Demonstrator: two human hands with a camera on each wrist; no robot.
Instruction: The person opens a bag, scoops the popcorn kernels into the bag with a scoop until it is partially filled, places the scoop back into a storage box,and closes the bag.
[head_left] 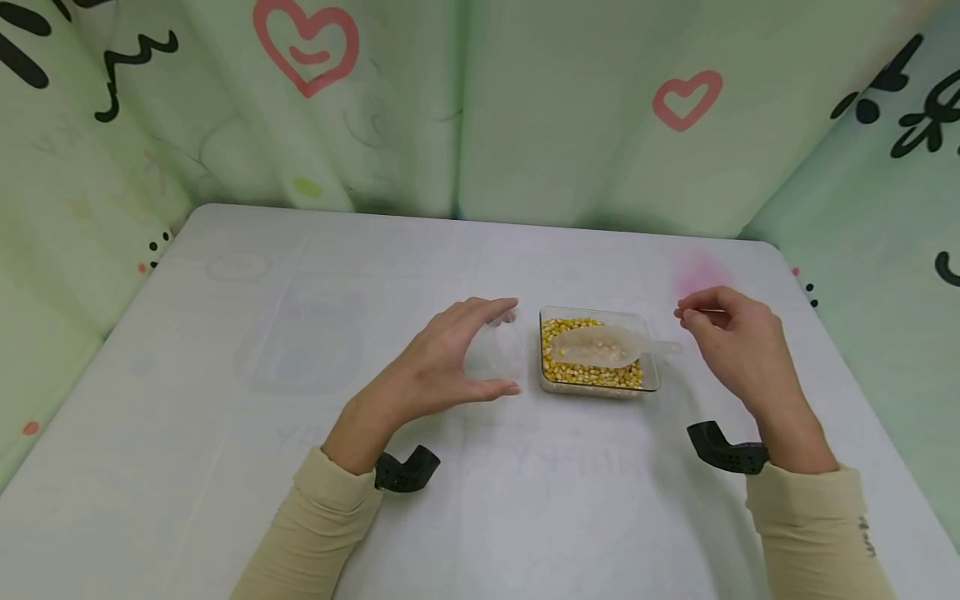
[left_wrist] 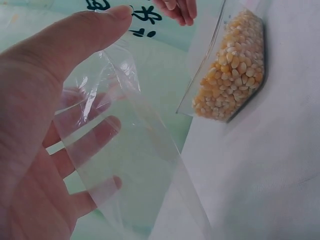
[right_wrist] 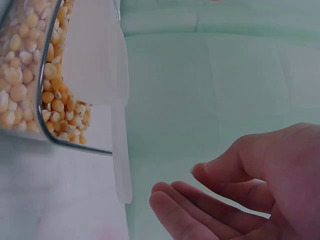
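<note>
A glass container (head_left: 599, 389) of corn kernels (head_left: 600, 374) stands on the table, with a translucent plastic scoop (head_left: 596, 346) lying across it, handle over the right rim. Left of it, my left hand (head_left: 442, 354) holds a clear plastic bag (head_left: 495, 350), thumb and fingers spread wide around it. Through the thin film (left_wrist: 135, 145) in the left wrist view, several fingers show. My right hand (head_left: 731, 337) hovers just right of the scoop handle. In the right wrist view its fingers (right_wrist: 187, 217) are loosely bent, apart from the handle (right_wrist: 122, 165), with nothing between them.
A white table (head_left: 525, 500) carries everything. Green curtains (head_left: 555, 125) with heart patterns hang along its back and sides. Each wrist wears a black camera mount, one by the left sleeve (head_left: 330, 500) and one by the right sleeve (head_left: 810, 517).
</note>
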